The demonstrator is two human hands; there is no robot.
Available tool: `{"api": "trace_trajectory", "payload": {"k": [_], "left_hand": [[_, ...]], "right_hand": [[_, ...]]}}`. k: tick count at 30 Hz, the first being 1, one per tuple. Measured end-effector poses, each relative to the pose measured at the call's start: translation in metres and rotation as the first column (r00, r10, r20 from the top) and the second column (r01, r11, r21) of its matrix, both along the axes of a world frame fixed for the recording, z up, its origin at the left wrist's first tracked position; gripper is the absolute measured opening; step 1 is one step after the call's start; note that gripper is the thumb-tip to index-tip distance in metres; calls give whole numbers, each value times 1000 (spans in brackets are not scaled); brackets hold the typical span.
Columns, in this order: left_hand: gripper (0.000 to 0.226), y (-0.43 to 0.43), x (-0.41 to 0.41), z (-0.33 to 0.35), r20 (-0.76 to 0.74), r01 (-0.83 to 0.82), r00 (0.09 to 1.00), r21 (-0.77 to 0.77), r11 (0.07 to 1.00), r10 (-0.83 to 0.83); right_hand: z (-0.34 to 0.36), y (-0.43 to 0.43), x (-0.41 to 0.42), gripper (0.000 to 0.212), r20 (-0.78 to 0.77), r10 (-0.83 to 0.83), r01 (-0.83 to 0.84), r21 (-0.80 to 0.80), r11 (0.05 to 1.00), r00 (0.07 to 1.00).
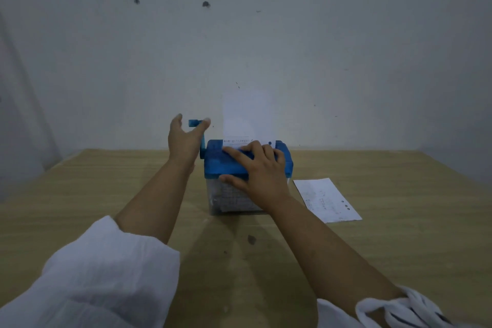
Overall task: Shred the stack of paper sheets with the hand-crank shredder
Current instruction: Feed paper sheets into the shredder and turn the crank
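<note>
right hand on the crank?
No, the right hand rests on the shredder lid; the crank is on the other side, by the left hand.

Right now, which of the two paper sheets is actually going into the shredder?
The upright sheet standing in the slot of the blue shredder. The other sheet lies flat on the table, to the shredder's right.

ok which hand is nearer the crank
Left. The left hand is right at the crank, open around its handle. The right hand lies on the shredder lid, off to the crank's right.
</note>
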State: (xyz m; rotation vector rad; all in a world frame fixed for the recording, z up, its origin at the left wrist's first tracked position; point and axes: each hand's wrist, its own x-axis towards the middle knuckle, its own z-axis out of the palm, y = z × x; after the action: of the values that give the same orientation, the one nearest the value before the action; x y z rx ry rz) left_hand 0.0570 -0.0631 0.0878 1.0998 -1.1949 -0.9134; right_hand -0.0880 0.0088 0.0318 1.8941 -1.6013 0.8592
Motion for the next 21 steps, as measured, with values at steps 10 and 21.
{"api": "trace_trajectory", "payload": {"k": [10,21], "left_hand": [[32,5,20,41,968,107,172,-203,973,183],[39,52,16,53,998,-1,41,-50,999,50]], "right_hand": [[11,6,6,69,94,-9,-3,125,992,996],[11,7,7,72,119,-8,-8,134,991,993]]}}
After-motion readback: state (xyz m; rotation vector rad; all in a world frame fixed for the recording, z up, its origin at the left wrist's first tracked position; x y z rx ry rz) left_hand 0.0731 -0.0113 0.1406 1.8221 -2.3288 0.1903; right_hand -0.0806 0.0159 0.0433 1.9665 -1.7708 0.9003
